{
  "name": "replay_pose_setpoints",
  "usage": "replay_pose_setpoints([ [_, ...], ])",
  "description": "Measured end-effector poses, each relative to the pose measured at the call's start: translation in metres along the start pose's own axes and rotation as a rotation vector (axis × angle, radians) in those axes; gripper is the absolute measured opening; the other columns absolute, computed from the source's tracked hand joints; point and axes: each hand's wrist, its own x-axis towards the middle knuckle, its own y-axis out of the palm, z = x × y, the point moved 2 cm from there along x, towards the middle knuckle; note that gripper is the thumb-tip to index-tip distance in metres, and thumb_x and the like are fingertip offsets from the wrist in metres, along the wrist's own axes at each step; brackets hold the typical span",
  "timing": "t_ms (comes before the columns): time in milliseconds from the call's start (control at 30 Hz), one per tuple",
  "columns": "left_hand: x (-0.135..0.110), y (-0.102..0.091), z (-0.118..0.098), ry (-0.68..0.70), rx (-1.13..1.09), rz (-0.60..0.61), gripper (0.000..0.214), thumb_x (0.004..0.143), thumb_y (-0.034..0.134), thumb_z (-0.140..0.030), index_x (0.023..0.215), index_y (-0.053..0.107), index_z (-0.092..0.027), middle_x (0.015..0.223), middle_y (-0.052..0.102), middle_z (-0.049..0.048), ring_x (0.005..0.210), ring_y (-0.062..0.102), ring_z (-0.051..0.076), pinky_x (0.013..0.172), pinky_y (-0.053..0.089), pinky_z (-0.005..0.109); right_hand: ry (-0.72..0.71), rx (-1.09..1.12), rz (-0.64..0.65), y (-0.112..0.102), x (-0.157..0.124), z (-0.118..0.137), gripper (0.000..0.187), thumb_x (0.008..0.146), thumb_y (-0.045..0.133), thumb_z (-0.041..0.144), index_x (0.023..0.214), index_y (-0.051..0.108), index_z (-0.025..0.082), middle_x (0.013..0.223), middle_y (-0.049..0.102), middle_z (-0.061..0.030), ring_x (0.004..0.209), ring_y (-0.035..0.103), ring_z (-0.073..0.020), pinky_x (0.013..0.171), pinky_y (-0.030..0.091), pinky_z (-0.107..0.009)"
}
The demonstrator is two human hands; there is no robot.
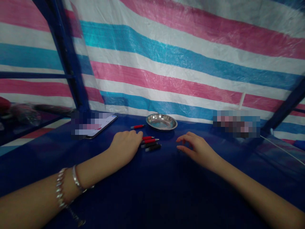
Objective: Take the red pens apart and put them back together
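My left hand (pixel 126 144) rests on the blue tabletop, its fingers curled down against the near ends of two red pens (pixel 150 141). Its fingertips are mostly hidden, so what they hold, if anything, does not show. Below the red pens lie two short black pen pieces (pixel 153 147), roughly parallel to them. Another red pen (pixel 137 126) lies apart, beyond my left hand. To the right of the group, my right hand (pixel 196 148) hovers low with thumb and fingers apart. A tiny dark speck (pixel 179 151) shows by its thumb tip, too small to name.
A shallow round metal dish (pixel 162 122) stands behind the pens. A phone (pixel 102 127), partly blurred out, lies at the left. A pixelated object (pixel 237 124) sits at the back right, near a thin white cord (pixel 282 149). Blue frame posts and a striped sheet (pixel 166 73) bound the table (pixel 154 190).
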Motion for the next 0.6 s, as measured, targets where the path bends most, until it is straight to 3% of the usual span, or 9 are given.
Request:
replay_pose_setpoints([
  [200, -0.001, 0.0, -0.002, 0.006, -0.01, -0.003, 0.021, 0.079, 0.035, -0.012, 0.092, 0.051, -0.016, 0.078, 0.06, 0.0074, 0.064, 0.059, 0.021, 0.046, 0.035, 0.025, -0.007, -0.07, 0.025, 0.005, 0.001, -0.01, 0.018, 0.074, 0.056, 0.028, 0.089, 0.061, 0.018, 0.081, 0.054, -0.0063, 0.081, 0.049, -0.0187, 0.072, 0.039, -0.033],
  [400, -0.005, -0.005, -0.017, 0.139, -0.044, -0.101, 0.023, 0.085, 0.034, -0.029, 0.088, 0.053, -0.018, 0.074, 0.057, 0.0053, 0.058, 0.057, 0.02, 0.044, 0.034, 0.026, -0.022, -0.096, 0.096, 0.01, 0.002, -0.012, 0.013, 0.074, 0.055, 0.023, 0.083, 0.063, 0.018, 0.082, 0.055, -0.0063, 0.081, 0.048, -0.0187, 0.073, 0.038, -0.034],
  [600, -0.01, -0.01, -0.026, 0.172, -0.118, -0.125, 0.023, 0.085, 0.036, -0.03, 0.093, 0.054, -0.017, 0.08, 0.06, 0.0059, 0.066, 0.058, 0.023, 0.05, 0.04, 0.029, -0.014, -0.105, 0.107, 0.011, 0.003, -0.012, 0.011, 0.073, 0.055, 0.021, 0.08, 0.063, 0.018, 0.081, 0.056, -0.0058, 0.081, 0.047, -0.0191, 0.073, 0.037, -0.034],
])
